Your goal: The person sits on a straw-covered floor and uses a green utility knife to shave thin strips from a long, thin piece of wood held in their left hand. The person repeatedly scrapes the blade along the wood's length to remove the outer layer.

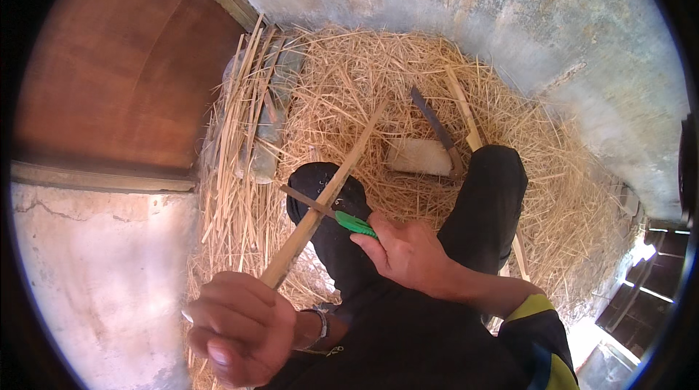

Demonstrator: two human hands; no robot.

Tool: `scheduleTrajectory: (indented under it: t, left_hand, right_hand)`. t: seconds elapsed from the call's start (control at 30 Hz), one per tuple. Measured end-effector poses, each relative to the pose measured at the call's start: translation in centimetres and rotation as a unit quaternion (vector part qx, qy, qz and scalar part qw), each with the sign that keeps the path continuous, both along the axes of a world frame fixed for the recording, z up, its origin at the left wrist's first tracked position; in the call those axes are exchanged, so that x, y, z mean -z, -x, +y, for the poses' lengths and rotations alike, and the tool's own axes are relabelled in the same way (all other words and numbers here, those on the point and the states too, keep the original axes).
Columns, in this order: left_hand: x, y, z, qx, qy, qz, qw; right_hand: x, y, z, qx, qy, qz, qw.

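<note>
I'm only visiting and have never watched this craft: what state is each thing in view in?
Left fingers: curled around the wooden strip.
Right fingers: closed on the green handle.
Wooden strip: in one piece, held slantwise.
Green-handled knife: blade bare, crossing the strip.
Dark-bladed knife: unheld, blade bare.
Pale block: lying amid straw.
Straw: loose, spread out.
Thin strips: loosely piled.

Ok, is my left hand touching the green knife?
Apart. The head view shows the left hand around the stick low down, with bare stick between it and the green knife.
</note>
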State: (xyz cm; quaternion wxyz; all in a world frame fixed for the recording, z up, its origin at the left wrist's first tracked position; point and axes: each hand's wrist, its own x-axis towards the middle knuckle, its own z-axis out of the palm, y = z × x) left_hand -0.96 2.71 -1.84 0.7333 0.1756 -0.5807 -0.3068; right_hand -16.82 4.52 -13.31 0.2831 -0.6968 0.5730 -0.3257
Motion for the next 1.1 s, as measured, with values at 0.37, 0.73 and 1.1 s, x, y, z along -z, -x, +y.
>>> scheduleTrajectory:
  t: [0.37,0.73,1.1]
  left_hand:
    - [0.6,0.2,0.1,0.009,-0.001,0.023,1.0]
    - [0.2,0.7,0.5,0.019,0.011,-0.047,0.999]
    - [0.9,1.4,0.8,0.034,0.024,-0.02,0.999]
  right_hand:
    - [2.2,1.3,-1.3,0.015,0.073,0.029,0.997]
    - [9.7,3.5,-3.5,0.068,0.051,0.21,0.974]
    - [12.4,6.2,-7.4,0.021,0.044,0.211,0.976]
